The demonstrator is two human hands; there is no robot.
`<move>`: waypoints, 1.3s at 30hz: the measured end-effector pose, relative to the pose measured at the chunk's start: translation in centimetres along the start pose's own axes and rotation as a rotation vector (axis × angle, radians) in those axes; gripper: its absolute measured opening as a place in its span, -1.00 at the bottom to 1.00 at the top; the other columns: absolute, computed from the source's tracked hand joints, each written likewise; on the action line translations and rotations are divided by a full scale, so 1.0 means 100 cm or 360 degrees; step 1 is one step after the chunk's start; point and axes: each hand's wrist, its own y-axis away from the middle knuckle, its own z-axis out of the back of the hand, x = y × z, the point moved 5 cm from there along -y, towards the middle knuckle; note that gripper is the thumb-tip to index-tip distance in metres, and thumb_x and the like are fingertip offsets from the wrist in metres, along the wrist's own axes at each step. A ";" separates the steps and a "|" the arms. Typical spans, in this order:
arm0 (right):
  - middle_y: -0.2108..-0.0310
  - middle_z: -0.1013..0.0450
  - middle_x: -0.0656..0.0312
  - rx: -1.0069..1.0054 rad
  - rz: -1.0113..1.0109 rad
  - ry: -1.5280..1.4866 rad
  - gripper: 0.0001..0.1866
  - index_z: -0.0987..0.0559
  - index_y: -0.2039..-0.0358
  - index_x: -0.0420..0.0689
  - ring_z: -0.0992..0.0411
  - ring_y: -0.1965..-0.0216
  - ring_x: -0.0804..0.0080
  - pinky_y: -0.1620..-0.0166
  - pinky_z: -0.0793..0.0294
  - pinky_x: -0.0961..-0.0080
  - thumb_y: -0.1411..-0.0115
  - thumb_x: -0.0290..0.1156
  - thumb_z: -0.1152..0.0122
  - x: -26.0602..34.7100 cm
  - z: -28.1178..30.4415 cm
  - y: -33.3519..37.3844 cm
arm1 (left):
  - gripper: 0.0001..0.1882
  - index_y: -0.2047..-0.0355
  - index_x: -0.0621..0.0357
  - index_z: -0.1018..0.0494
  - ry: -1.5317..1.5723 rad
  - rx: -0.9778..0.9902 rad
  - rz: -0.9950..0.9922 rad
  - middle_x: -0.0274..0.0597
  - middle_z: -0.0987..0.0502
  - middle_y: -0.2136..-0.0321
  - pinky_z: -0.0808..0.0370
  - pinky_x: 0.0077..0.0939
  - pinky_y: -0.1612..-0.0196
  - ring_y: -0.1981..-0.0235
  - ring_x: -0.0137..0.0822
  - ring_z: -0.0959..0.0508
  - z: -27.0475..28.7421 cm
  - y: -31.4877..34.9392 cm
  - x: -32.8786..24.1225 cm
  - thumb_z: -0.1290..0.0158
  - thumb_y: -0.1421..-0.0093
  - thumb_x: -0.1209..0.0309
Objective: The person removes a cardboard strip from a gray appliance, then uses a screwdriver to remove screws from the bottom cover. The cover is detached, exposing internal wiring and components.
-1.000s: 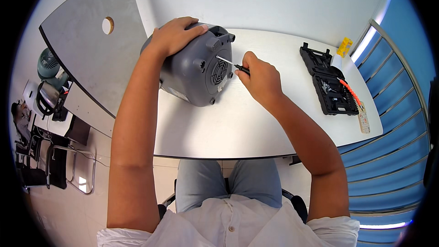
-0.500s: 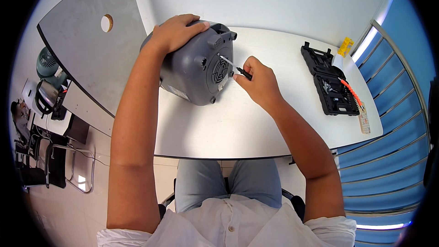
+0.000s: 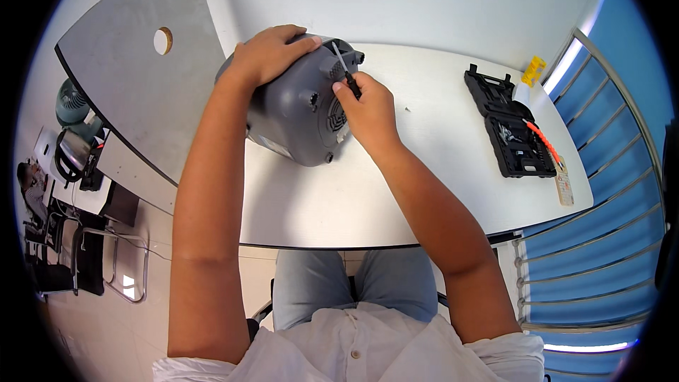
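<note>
Screwdriver on the underside of the grey appliance.

I see the grey appliance (image 3: 297, 102) tipped on its side on the white table (image 3: 424, 191), my left hand (image 3: 269, 53) clamped over its top edge, my right hand (image 3: 368, 102) closed round a screwdriver (image 3: 346, 74) at its base (vent grille just below). The open tool case (image 3: 511, 131) lies well right of the appliance. I'd keep the shaft square to the screw and press firmly.

Bright even daylight, sharp centre, fisheye-bent edges, black corners
</note>
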 end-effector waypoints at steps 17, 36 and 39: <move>0.47 -0.47 0.27 -0.0024 0.0108 -0.0119 -0.88 -0.46 0.36 -0.24 -0.39 0.42 0.60 0.31 -0.37 0.63 -0.12 -0.48 -0.17 0.001 -0.002 0.001 | -0.21 -0.12 -0.04 -0.38 0.0000 -0.0017 -0.0008 -0.20 -0.38 -0.14 -0.04 0.02 -0.20 -0.19 -0.17 -0.32 -0.001 0.000 0.001 0.15 -0.04 -0.29; 0.53 -0.48 0.29 -0.0048 0.0014 -0.0184 -0.87 -0.48 0.37 -0.27 -0.36 0.50 0.67 0.41 -0.34 0.65 -0.12 -0.49 -0.18 -0.003 -0.004 0.000 | -0.21 -0.12 -0.03 -0.38 -0.0013 0.0004 0.0007 -0.21 -0.37 -0.15 -0.09 -0.01 -0.18 -0.19 -0.18 -0.32 -0.001 -0.001 0.002 0.16 -0.04 -0.29; 0.53 -0.48 0.28 -0.0076 0.0098 -0.0137 -0.88 -0.48 0.37 -0.27 -0.35 0.50 0.68 0.41 -0.34 0.66 -0.11 -0.50 -0.17 -0.006 -0.005 -0.002 | -0.21 -0.12 -0.03 -0.38 -0.0019 -0.0013 0.0003 -0.22 -0.38 -0.15 -0.09 -0.02 -0.18 -0.19 -0.18 -0.32 -0.001 -0.001 0.000 0.16 -0.04 -0.28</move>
